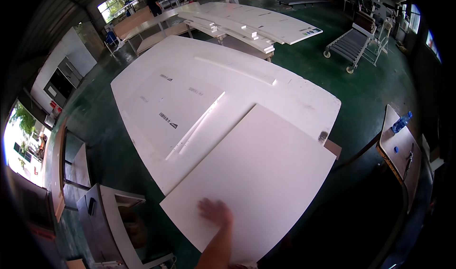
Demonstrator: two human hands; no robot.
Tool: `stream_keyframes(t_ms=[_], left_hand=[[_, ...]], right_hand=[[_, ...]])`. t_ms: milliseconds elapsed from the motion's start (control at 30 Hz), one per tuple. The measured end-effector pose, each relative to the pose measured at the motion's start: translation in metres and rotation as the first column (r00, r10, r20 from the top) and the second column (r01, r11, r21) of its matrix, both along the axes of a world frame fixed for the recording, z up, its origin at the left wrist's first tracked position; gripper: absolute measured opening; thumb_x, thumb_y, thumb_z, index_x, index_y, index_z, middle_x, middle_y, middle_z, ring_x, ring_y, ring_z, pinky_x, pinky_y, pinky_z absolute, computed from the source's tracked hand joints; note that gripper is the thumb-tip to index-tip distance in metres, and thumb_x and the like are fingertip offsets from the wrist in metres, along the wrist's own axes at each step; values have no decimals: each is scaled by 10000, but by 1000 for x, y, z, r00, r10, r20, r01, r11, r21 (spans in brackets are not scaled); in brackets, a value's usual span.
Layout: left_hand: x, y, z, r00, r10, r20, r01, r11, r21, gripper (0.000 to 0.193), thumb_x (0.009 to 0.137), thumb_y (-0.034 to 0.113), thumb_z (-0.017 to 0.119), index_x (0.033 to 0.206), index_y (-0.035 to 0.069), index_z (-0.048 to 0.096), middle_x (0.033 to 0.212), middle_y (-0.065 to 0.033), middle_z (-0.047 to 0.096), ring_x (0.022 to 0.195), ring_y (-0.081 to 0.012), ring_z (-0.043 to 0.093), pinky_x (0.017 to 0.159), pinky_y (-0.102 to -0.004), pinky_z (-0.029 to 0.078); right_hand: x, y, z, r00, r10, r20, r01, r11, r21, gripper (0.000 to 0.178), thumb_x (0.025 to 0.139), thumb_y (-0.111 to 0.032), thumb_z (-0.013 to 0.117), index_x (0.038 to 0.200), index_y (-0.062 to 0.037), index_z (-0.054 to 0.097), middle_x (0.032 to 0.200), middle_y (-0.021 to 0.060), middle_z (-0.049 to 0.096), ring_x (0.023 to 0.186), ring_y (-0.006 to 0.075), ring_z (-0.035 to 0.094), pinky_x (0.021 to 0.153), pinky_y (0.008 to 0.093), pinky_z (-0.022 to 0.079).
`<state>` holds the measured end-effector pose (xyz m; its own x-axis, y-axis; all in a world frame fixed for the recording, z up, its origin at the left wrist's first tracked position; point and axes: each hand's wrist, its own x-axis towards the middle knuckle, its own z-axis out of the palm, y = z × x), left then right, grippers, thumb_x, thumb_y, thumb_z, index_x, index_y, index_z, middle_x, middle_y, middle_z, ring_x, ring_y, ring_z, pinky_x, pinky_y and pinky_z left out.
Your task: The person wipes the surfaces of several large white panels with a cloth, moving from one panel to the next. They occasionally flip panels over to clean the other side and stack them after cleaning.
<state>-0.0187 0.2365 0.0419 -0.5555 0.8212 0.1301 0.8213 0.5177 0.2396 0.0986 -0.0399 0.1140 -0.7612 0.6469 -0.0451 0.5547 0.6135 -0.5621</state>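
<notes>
Left hand [217,213]: grip spread over white panel [266,162] | right hand: unseen | bottle [402,122]: contents unclear

Daylight glares from the window [114,4] and burns out the opening at far left [14,136], the white board [261,160] gleams against a dim green floor [304,60] and dark ceiling [45,15], motion blur softens the hand [216,213], and fisheye distortion bows straight edges toward black corners
</notes>
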Motion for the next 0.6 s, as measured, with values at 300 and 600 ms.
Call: stream_keyframes(t_ms=[300,600], left_hand=[[21,9,40,997,48,64,-36,982,-186,757,1007,489,364,1600,38,230,1688,-211,111,1568,-387,55,1229,-600,40],[19,13,54,993,83,79,-60,965,-254,741,966,349,491,1569,-5,245,1670,-242,128,1558,-417,61,1230,-610,60]], right_hand=[[188,108,-37,837,-312,449,299,949,102,867,932,-555,529,1535,36,332,1652,233,222,1548,394,163,1254,531,97],[368,325,-10,363,-878,311,869,440,227,906,906,-436,607,1539,96,236,1659,253,160,1554,401,99,1270,503,71]])
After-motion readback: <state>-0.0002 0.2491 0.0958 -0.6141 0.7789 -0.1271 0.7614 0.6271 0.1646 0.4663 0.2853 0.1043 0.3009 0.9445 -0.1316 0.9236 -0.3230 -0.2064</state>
